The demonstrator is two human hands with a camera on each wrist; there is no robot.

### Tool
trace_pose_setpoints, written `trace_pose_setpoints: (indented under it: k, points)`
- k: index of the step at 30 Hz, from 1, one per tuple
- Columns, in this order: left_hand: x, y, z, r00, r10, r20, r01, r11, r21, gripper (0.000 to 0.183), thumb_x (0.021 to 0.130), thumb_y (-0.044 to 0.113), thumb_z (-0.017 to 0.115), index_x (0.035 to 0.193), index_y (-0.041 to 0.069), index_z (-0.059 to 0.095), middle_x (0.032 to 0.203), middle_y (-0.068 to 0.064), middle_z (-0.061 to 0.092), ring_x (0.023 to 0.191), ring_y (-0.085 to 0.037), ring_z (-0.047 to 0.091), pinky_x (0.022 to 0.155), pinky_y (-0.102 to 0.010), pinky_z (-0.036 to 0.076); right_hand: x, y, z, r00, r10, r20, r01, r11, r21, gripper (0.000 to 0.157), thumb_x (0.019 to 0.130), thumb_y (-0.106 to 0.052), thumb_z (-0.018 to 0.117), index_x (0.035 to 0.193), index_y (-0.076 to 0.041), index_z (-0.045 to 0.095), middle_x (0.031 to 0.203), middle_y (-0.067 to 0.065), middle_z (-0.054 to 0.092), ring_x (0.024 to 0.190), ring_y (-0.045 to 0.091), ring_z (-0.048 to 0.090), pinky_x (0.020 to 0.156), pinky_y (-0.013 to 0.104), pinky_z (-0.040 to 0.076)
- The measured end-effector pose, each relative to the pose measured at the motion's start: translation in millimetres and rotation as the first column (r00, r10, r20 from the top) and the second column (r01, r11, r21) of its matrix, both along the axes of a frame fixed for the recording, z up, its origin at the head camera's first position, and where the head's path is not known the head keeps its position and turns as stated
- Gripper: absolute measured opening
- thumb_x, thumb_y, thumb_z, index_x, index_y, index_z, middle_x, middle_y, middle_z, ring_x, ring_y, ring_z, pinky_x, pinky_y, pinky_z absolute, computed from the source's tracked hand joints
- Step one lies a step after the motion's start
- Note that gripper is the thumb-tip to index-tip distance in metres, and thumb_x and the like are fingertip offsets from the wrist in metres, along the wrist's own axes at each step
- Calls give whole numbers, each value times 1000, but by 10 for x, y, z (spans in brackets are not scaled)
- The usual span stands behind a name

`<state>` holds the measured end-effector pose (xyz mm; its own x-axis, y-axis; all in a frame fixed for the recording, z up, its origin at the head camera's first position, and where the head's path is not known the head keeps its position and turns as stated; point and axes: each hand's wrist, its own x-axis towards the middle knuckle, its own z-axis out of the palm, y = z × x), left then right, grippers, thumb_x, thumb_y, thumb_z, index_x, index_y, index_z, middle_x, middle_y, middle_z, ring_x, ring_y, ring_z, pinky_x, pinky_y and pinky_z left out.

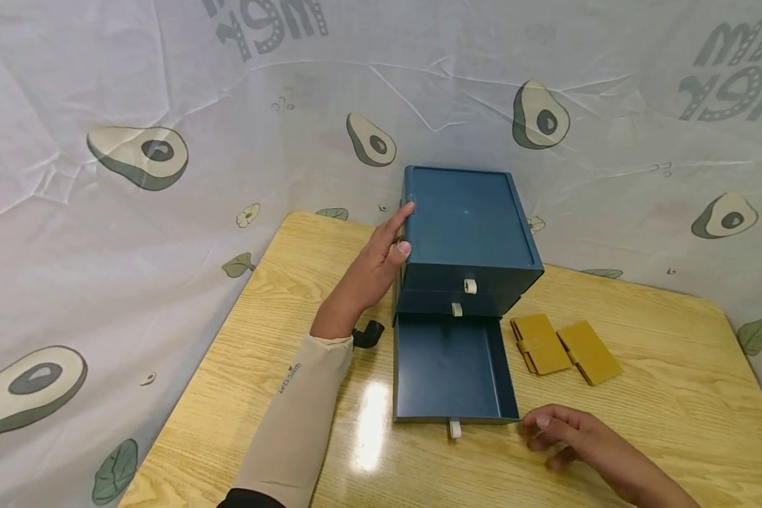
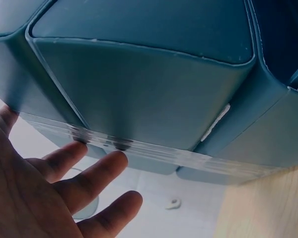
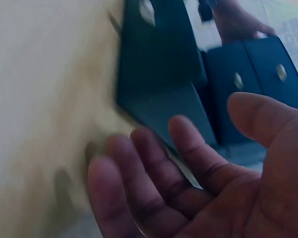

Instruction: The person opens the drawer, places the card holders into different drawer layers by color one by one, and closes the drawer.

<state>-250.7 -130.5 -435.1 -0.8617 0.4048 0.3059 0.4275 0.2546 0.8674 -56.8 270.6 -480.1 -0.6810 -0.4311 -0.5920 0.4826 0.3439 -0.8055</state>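
Note:
A dark blue drawer cabinet [image 1: 466, 219] stands on the table, its bottom drawer [image 1: 447, 367] pulled out with a bare floor showing. White pull tabs mark each drawer front. My left hand [image 1: 377, 264] rests against the cabinet's left side near the top, fingers extended; in the left wrist view its fingertips are right at the side wall. To the right of the pulled-out drawer's front corner is my right hand [image 1: 571, 441], fingers loosely bent and holding nothing. In the right wrist view the palm and relaxed fingers [image 3: 154, 163] lie close beside the drawer wall.
Two mustard-yellow notebooks, a left one [image 1: 542, 343] and a right one [image 1: 590, 353], lie on the wooden table [image 1: 667, 395] right of the cabinet. Behind the table hangs a pale cloth [image 1: 228, 92] printed with avocados.

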Motion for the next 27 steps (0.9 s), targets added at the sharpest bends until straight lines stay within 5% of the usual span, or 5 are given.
trace_pose_setpoints:
  k: [4, 7, 12, 17, 27]
  points:
    - [25, -3, -21, 1000, -13, 0, 13, 1000, 8, 99, 94, 94, 26, 175, 37, 16, 180, 2, 15, 164, -27, 23, 127, -63, 27, -94, 144, 94, 982, -27, -188, 75, 965, 250, 50, 116, -37, 52, 146, 3, 59, 139, 17, 67, 111, 25, 68, 87, 38, 61]
    - [51, -1, -33, 1000, -17, -1, 17, 1000, 7, 99, 94, 94, 26, 175, 37, 16, 180, 4, 15, 165, -25, 20, 127, -62, 27, -155, 232, 125, 929, 40, -367, 131, 894, 429, 51, 115, -43, 53, 147, -4, 62, 138, 15, 69, 112, 26, 70, 85, 36, 60]
    - [92, 0, -30, 1000, -12, 1, 12, 1000, 5, 97, 95, 94, 27, 175, 39, 16, 180, 6, 15, 165, -23, 18, 127, -63, 26, -275, 364, 96, 737, 255, -626, 245, 762, 600, 38, 113, -36, 60, 137, -8, 70, 133, 16, 71, 116, 40, 69, 81, 40, 60]
    - [124, -9, -24, 1000, 10, -11, -10, 1000, 0, 96, 95, 94, 26, 174, 41, 17, 180, 6, 16, 165, -22, 18, 128, -63, 25, -402, 463, 38, 595, 317, -739, 314, 755, 576, 29, 110, -26, 67, 129, -4, 71, 135, 24, 63, 118, 49, 63, 83, 60, 55]
    - [138, -14, -13, 1000, 17, -10, -18, 1000, -8, 98, 94, 95, 25, 175, 39, 17, 180, 4, 16, 165, -23, 18, 128, -64, 24, -532, 623, -141, 591, 321, -740, 342, 731, 591, 43, 108, -27, 70, 137, 3, 63, 144, 33, 50, 130, 59, 47, 95, 78, 42]
